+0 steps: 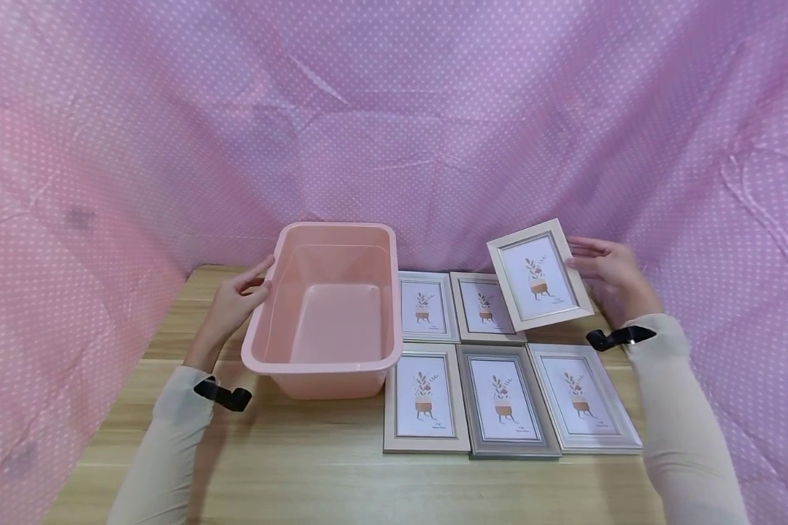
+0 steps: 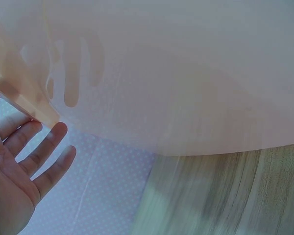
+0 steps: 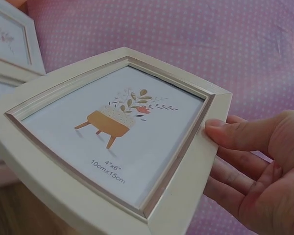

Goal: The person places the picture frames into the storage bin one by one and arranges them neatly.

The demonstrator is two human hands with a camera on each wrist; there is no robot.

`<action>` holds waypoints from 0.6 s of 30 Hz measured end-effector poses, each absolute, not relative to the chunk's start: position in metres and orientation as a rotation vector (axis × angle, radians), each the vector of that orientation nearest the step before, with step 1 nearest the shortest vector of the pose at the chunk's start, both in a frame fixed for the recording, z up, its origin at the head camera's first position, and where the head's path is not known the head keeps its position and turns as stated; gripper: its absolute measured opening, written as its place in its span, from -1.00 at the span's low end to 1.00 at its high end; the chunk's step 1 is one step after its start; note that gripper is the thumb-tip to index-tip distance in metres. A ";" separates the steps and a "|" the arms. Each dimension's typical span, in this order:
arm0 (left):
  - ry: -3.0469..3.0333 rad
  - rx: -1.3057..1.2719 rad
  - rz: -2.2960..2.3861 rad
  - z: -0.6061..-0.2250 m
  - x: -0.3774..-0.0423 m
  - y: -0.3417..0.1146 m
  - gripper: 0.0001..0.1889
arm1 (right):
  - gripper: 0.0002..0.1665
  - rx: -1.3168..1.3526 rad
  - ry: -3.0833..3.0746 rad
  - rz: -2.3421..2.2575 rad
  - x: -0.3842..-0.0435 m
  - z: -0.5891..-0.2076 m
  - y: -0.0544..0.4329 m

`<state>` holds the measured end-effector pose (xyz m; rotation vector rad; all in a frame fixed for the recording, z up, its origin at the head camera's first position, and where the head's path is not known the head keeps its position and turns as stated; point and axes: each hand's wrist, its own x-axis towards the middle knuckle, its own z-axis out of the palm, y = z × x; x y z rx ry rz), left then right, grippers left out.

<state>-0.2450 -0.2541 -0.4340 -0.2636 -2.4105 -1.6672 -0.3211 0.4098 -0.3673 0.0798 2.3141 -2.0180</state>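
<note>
My right hand pinches a cream picture frame by its right edge, thumb on the front face and fingers behind. That frame is tilted and held above the table, partly covering another cream frame in the back row. Its insert shows a potted plant drawing and the print 4"x6". My left hand touches the left rim of a pink plastic tub with loosely extended fingers. Nothing is visible inside the tub, which stands left of the frames.
Beside the tub lie a white frame at the back and, in front, a cream frame, a grey-brown frame and a white frame. A pink dotted cloth hangs behind the wooden table.
</note>
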 end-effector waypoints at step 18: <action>-2.417 -0.254 -1.688 -0.433 -0.244 -0.252 -0.47 | -0.44 -0.163 2.152 -2.218 -0.320 -0.350 0.359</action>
